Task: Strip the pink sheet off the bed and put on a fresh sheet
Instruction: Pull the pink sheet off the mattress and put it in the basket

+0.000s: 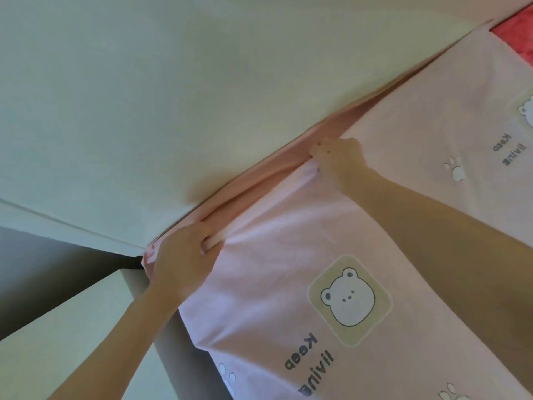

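Subject: pink sheet (288, 226), printed with bears and paw marks; it lies spread over the bed, its far edge running along the wall (173, 96); the mattress beneath is hidden.

Left hand (184, 255): at the near corner by the wall; fingers (206, 245) curled round a rolled fold of the sheet's edge, gripping it.

Right hand (340, 157): further along the same edge; fingers (320, 150) closed on a bunch of cloth right at the wall line; creases fan out from that grip.

Handling, as judged: thin, soft, light cloth; it gathers and wrinkles readily; no fragility; not slippery enough to need more than a firm pinch. The edge appears tucked into the gap between bed and wall, so resistance will likely come from the tuck, not from weight; a sharp pull could strain a seam.

Hold points, as judged: the rolled hem at the corner and the gathered edge beside the wall are sound; the flat middle offers little to grasp.

Also noted: red fabric (516, 39) at the far end, touching the sheet's edge; grey panel (173, 336) below the near corner.
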`<state>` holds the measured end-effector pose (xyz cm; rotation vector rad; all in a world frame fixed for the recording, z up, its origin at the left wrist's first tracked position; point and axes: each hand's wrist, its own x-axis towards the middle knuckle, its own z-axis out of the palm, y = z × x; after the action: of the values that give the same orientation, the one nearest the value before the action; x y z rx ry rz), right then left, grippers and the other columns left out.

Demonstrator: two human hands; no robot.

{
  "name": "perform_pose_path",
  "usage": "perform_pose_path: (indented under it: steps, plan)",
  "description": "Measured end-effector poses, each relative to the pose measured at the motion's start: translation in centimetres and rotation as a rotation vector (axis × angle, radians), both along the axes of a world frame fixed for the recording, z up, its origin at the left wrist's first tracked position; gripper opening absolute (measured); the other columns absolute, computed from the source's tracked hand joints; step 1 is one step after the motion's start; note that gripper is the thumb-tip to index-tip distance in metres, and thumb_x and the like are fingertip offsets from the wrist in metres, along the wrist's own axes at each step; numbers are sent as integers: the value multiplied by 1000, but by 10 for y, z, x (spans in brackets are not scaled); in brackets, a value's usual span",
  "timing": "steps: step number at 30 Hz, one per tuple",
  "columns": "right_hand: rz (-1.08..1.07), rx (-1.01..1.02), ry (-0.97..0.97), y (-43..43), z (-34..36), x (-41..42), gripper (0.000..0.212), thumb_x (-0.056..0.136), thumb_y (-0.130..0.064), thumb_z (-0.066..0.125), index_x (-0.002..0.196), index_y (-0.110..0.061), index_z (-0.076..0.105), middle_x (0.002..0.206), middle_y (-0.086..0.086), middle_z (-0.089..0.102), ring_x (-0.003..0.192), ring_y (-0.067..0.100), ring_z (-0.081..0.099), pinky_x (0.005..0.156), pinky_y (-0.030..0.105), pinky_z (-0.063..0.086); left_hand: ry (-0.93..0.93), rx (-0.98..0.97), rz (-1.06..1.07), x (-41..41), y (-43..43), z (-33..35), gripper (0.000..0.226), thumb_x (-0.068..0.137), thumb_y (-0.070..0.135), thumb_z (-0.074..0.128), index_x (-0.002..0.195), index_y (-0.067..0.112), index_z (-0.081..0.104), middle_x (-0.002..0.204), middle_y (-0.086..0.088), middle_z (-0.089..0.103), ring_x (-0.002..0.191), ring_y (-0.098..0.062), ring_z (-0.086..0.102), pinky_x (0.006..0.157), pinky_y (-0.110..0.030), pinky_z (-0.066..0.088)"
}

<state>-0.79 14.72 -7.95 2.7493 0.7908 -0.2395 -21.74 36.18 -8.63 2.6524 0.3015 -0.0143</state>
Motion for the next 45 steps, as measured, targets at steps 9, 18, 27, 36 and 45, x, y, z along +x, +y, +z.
perform_pose_path:
  steps: [9, 18, 27, 36, 45]
  plan:
    - [21, 111, -172, -22, 8, 18, 17, 84, -6, 53, 92, -3, 68, 91, 15, 66, 82, 37, 64, 62, 34, 42, 183, -32, 173, -46, 46, 3, 25, 91, 39, 55, 88, 17, 67, 48, 2, 48, 52, -25, 48, 52, -29, 37]
    - [-122, 389, -292, 10, 40, 13, 25, 79, -3, 45, 89, 3, 66, 92, 26, 65, 84, 41, 55, 65, 37, 26, -196, 26, 445, -53, 63, 13, 27, 93, 15, 59, 70, 2, 65, 51, -8, 52, 48, -30, 44, 46, -25, 23]
    - [-462, 588, -111, 40, -31, 19, 28, 86, -14, 41, 97, -7, 65, 101, 20, 62, 92, 27, 55, 65, 27, 25, -112, 84, 625, -45, 57, -70, 46, 96, 36, 51, 73, -3, 59, 69, -28, 60, 58, -27, 37, 54, -33, 21]
    - [-284, 570, -87, 18, -7, -44, 39, 89, -16, 51, 128, -10, 51, 128, 13, 57, 114, 33, 53, 95, 38, 38, 119, -970, 926, -53, 55, -75, 43, 91, 51, 53, 93, 10, 64, 95, -1, 66, 90, -15, 61, 82, -26, 48]
    - [-133, 511, 171, -1, 5, -161, 17, 89, -5, 55, 97, -4, 69, 100, 9, 69, 89, 31, 64, 76, 35, 48, 171, -1208, 717, -60, 66, -65, 22, 96, 19, 49, 115, 17, 61, 119, 2, 62, 120, -19, 52, 103, -30, 39]
